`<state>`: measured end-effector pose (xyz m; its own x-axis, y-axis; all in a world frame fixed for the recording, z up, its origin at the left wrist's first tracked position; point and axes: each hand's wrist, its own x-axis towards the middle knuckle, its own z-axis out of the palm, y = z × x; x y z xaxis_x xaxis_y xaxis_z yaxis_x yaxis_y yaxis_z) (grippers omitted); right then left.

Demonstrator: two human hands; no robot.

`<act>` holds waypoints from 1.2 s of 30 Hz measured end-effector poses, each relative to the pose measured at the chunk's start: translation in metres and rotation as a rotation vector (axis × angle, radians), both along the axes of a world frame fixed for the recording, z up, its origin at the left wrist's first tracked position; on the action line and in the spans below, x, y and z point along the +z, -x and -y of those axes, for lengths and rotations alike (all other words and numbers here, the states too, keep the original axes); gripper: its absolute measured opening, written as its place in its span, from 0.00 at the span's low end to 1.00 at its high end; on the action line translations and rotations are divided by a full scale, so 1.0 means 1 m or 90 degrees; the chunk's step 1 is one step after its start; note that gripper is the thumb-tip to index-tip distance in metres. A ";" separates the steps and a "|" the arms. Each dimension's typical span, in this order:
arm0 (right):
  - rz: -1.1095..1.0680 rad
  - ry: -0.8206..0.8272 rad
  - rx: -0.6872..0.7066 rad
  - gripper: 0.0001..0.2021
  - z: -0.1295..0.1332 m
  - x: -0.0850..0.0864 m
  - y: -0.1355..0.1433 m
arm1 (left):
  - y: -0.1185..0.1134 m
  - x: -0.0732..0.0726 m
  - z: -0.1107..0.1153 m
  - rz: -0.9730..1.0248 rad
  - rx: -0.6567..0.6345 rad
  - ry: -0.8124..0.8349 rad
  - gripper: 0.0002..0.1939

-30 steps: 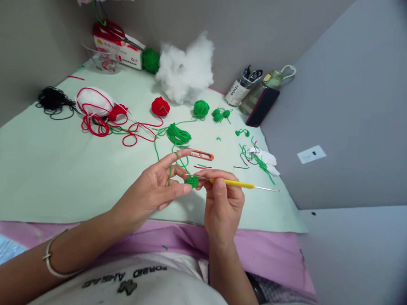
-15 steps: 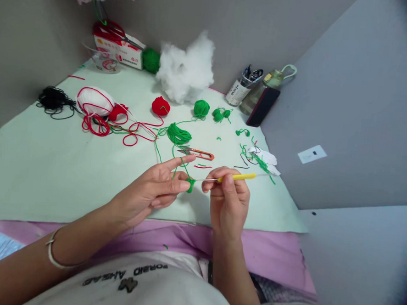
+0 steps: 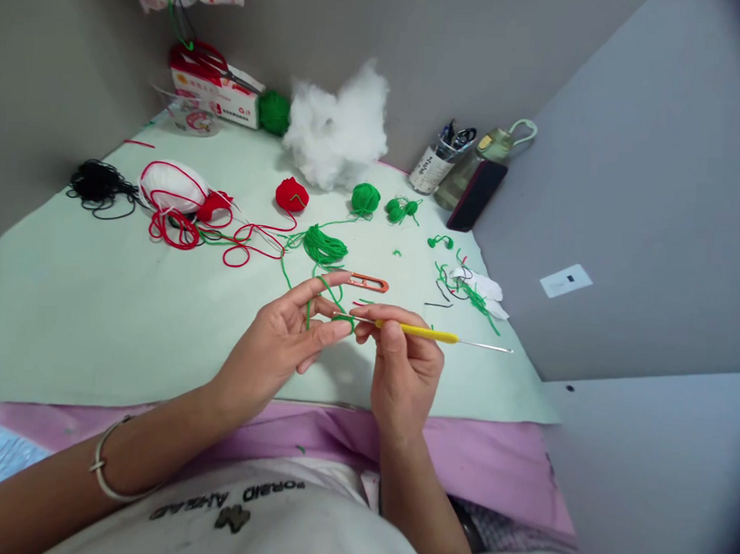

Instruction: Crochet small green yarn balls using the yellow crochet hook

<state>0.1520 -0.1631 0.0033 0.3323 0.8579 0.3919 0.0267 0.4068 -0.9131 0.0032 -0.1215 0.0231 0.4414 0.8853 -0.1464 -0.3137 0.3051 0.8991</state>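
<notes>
Handwork in narrow grips: pinching a green crochet piece [image 3: 353, 326], partly hidden, between thumb and fingers of the left hand [image 3: 278, 338]; holding a yellow-handled hook [image 3: 432, 334] in the right hand [image 3: 405, 371], with the tip at the piece. Carrying green yarn [image 3: 330, 290] over the left forefinger. Showing just beyond, on the pale surface [image 3: 154, 322], orange snips [image 3: 384, 287] and a green skein [image 3: 325, 246]; farther back, a red ball [image 3: 292, 194] and a green ball [image 3: 365, 200] before white stuffing [image 3: 338, 133].

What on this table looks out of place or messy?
The red yarn looks messiest: it sprawls in loose loops over and beside the white bundle, whereas the red ball looks neatly wound. Thread scraps also lie scattered at right. I see no obvious damage.
</notes>
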 end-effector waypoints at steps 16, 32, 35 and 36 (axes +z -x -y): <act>0.362 -0.179 -0.179 0.12 -0.005 -0.003 -0.001 | -0.005 0.006 -0.004 0.158 -0.019 0.170 0.26; 0.270 -0.136 -0.107 0.12 -0.006 -0.002 -0.001 | -0.007 -0.001 -0.001 0.177 -0.058 0.171 0.24; 0.198 -0.130 -0.090 0.12 -0.005 -0.003 0.001 | -0.006 -0.001 -0.002 0.189 -0.069 0.174 0.22; 0.175 -0.128 -0.087 0.11 -0.005 -0.003 0.002 | -0.006 0.000 -0.002 0.190 -0.070 0.176 0.22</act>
<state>0.1505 -0.1583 0.0001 0.2974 0.7093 0.6391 0.3273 0.5530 -0.7662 0.0094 -0.1196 0.0228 0.5903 0.7755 -0.2239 -0.4996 0.5689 0.6533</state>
